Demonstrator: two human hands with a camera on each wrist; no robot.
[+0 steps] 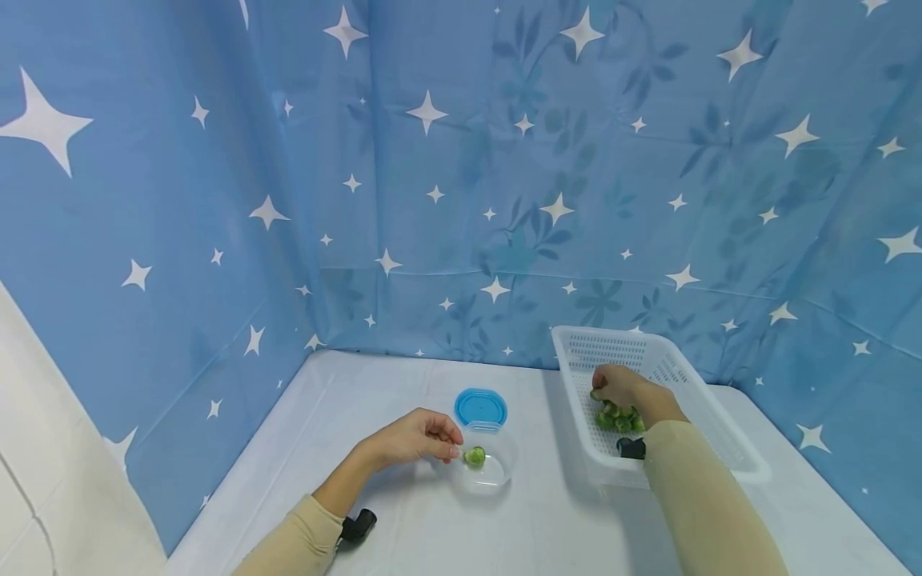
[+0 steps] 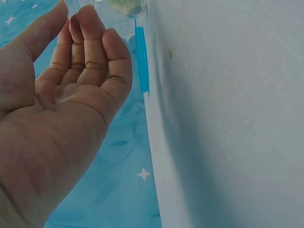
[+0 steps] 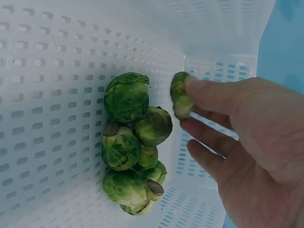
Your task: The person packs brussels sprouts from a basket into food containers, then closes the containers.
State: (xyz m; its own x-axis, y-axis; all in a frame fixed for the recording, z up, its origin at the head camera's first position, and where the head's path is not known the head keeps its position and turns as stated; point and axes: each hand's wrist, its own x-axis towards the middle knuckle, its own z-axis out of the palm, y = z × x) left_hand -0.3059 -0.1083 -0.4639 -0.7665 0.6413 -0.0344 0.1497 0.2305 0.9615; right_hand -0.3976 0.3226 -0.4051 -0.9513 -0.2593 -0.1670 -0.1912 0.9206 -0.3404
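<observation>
Pinching right hand (image 3: 256, 148): from my distant seat I see its thumb and fingertips brought together on one small sprout (image 3: 178, 97), while another finger stands loose below it.
Held sprout: inside the white basket (image 1: 702, 420), off the far left of the pile and apart from it.
Sprout pile (image 3: 121, 151): several green sprouts lying against each other on the basket floor; some overlap, so I cannot give a sure count.
Left hand (image 1: 410, 440): at the left rim of the clear bowl (image 1: 499, 470), fingers loosely bent, thumb set apart from them; I cannot tell whether it grips the rim or is just beside it.
Bowl sprout (image 1: 475, 457): one, lying in the left part of the bowl.
Blue lid (image 1: 480, 407): flat on the white surface (image 1: 536, 512), just beyond the bowl's far side.
Basket: right of the bowl, well apart from it.
Star-print curtain (image 1: 446, 228): along the surface's far edge.
</observation>
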